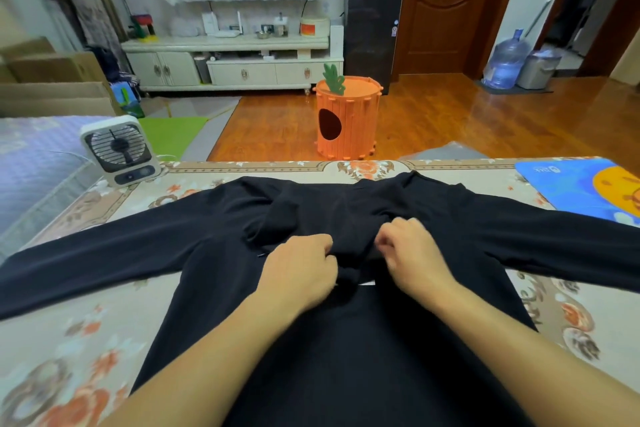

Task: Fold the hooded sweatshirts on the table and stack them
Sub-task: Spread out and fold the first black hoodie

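Head view shows my hands, left hand (pixel 300 269) and right hand (pixel 412 253), curled, pinching what looks like the hood of the black sweatshirt (pixel 214 239) spread flat on the floral tabletop (pixel 79 329).

- There is a single view, from a wide-angle camera worn on the person's head, looking forward and down.
- It sits close above the near edge of the table (pixel 104 329); both forearms enter from the bottom of the frame, and the left hand (pixel 299 270) and right hand (pixel 412 253) meet near the centre.
- The black sweatshirt (pixel 346 340) fills the lower half, its sleeves running off both side edges.
- Beyond the table's far edge the view faces across a wooden floor (pixel 467 121) to a white cabinet (pixel 228 62) and a brown door (pixel 446 7).
- Lines bow towards the frame edges, as a wide lens gives.
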Tool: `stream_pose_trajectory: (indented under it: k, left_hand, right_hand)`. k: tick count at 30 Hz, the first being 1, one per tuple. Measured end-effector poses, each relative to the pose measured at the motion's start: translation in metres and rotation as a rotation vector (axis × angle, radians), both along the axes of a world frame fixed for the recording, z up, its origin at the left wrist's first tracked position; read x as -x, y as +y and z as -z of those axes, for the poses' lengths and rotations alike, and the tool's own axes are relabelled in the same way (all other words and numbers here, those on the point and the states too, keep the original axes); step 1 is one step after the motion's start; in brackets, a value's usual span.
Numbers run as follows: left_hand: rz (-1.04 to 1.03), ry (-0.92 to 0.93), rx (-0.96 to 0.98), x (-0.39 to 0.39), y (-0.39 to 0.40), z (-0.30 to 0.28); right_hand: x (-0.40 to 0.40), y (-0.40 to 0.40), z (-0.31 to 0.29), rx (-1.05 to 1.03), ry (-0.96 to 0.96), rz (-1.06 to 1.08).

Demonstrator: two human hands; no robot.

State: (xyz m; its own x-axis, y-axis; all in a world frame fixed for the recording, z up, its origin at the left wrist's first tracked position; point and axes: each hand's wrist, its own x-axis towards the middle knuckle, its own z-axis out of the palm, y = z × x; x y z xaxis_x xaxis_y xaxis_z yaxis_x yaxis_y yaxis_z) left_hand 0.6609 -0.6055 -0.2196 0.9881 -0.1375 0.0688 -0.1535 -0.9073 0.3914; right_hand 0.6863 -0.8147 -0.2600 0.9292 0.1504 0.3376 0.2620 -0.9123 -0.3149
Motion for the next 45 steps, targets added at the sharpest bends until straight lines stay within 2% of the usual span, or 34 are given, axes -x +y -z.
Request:
stream_pose_trajectory:
  k: [2,5,7,8,11,14,16,20,22,24,25,26,28,29,31,34,38,40,42,44,45]
  left_hand:
    - [0.046,-0.015,-0.065,0.009,0.006,0.004]
    - [0.063,0.264,-0.160,0.016,0.011,0.023]
    - [0.016,0.338,-0.090,0.021,0.009,0.033]
    - [-0.036,0.286,0.020,0.022,0.009,0.035]
    - [-0.165,0.085,0.332,0.024,0.019,0.044]
    - [-0.135,0.063,0.306,0.025,0.035,0.061]
    - [-0.161,0.055,0.372,0.020,0.038,0.069]
    - [-0.384,-0.034,0.667,-0.003,0.055,0.060]
    - [-0.423,-0.047,0.600,-0.022,0.079,0.053]
    - [-0.354,0.061,0.548,-0.040,0.098,0.046]
    - [-0.308,0.125,0.569,-0.049,0.105,0.046]
    - [-0.268,0.192,0.580,-0.054,0.108,0.043]
    - [-0.194,0.259,0.559,-0.063,0.114,0.043]
    - [-0.174,0.268,0.531,-0.066,0.114,0.043]
    - [-0.139,0.233,0.503,-0.071,0.114,0.038]
    - [-0.225,0.158,0.489,-0.081,0.118,0.034]
    - [-0.294,0.228,0.524,-0.086,0.128,0.041]
    - [-0.316,0.189,0.487,-0.086,0.125,0.046]
    - [-0.338,0.157,0.474,-0.087,0.116,0.049]
    - [-0.305,0.133,0.366,-0.088,0.107,0.051]
    - [-0.272,0.108,0.231,-0.088,0.103,0.054]
  right_hand:
    - [0.011,-0.013,-0.009,-0.046,0.002,-0.012]
    - [0.022,-0.015,-0.005,-0.033,0.214,-0.033]
    - [0.025,-0.008,0.006,0.001,0.344,0.008]
    - [0.024,-0.004,0.011,0.006,0.366,0.034]
    - [0.023,0.009,0.021,0.032,0.248,0.039]
    - [0.026,0.015,0.023,0.151,0.200,-0.042]
    - [0.027,0.011,0.024,0.189,0.177,-0.101]
    - [0.034,-0.011,0.006,-0.025,0.093,-0.098]
    - [0.042,-0.022,-0.002,0.022,0.170,-0.088]
    - [0.046,-0.026,-0.003,0.220,0.286,-0.031]
    - [0.047,-0.023,-0.005,0.256,0.264,0.022]
    - [0.047,-0.015,-0.005,0.208,0.172,0.044]
    - [0.049,0.011,-0.009,0.063,0.034,-0.051]
    - [0.050,0.025,-0.009,0.055,0.038,-0.112]
    - [0.051,0.048,0.000,0.168,0.066,-0.192]
    - [0.048,0.058,0.013,0.227,-0.096,-0.188]
    - [0.051,0.044,0.003,0.214,-0.286,-0.312]
    - [0.057,0.036,0.002,0.275,-0.195,-0.455]
    - [0.065,0.031,0.009,0.223,0.086,-0.557]
    - [0.071,0.032,0.013,-0.020,0.299,-0.527]
    - [0.071,0.032,0.013,-0.187,0.285,-0.473]
